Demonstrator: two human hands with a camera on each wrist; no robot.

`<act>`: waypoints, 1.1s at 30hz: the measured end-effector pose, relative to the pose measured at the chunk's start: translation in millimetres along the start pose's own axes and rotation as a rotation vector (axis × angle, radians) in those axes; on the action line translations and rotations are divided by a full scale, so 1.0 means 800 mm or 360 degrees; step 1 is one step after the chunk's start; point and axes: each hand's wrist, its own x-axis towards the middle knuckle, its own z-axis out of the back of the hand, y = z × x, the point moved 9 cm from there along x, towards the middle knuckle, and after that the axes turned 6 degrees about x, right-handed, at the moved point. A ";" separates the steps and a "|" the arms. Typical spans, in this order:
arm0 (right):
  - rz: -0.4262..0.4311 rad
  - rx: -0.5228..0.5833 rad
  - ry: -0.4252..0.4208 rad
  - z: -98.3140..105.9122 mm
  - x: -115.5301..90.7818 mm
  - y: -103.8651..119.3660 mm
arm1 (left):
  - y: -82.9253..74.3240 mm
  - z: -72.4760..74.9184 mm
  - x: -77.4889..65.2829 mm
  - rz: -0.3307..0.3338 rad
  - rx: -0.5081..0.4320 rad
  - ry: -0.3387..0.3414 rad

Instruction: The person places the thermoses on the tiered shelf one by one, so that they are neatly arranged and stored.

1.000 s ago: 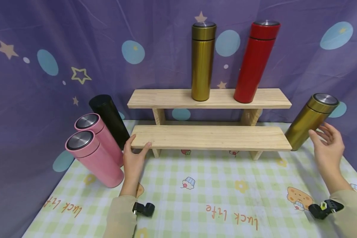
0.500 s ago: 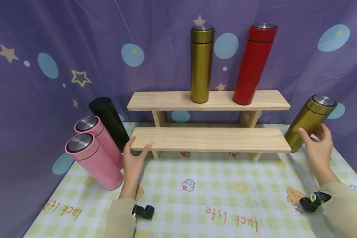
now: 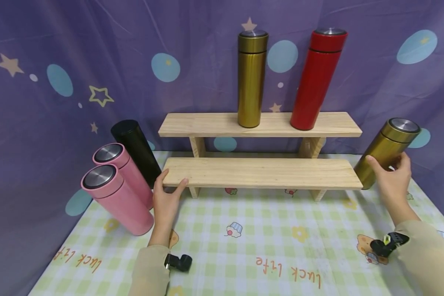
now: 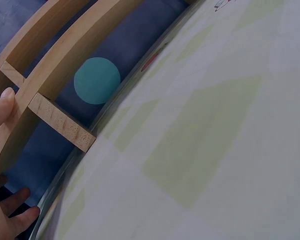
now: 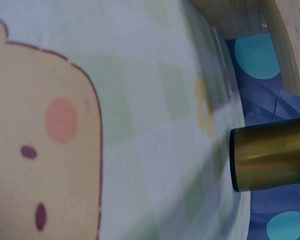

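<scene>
A two-tier wooden shelf (image 3: 262, 172) stands in the middle, with a gold thermos (image 3: 252, 82) and a red thermos (image 3: 316, 82) on its upper board. My left hand (image 3: 166, 201) holds the left end of the lower board, its thumb at the front edge. At the shelf's right end, my right hand (image 3: 394, 181) grips a second gold thermos (image 3: 385, 148) by its lower half, thumb in front and fingers mostly hidden behind. That thermos (image 5: 272, 155) shows its dark base rim close to the tablecloth in the right wrist view.
Two pink thermoses (image 3: 123, 201) and a black one (image 3: 137, 150) stand left of the shelf, close beside my left hand. A green checked cloth (image 3: 266, 230) covers the table. Behind hangs a purple curtain (image 3: 207, 24) with stars and blue ovals.
My right hand has moved left onto the gold thermos, and its fingers have closed round it. The left hand has stayed on the shelf.
</scene>
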 end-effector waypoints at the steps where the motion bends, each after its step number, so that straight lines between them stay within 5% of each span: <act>1: 0.0001 0.0002 -0.0007 0.000 0.000 0.001 | 0.000 0.000 0.000 -0.0002 0.0003 -0.0001; 13: 0.0029 0.0004 -0.0121 0.014 -0.002 0.004 | -0.001 0.002 -0.002 -0.0024 0.0015 -0.0015; 27: 0.0352 0.0067 -0.0223 0.040 -0.028 0.046 | -0.001 0.000 0.000 -0.0014 0.0004 -0.0001; 33: 0.0345 0.0147 -0.0215 0.051 -0.042 0.057 | 0.000 0.001 0.001 -0.0012 -0.0005 -0.0009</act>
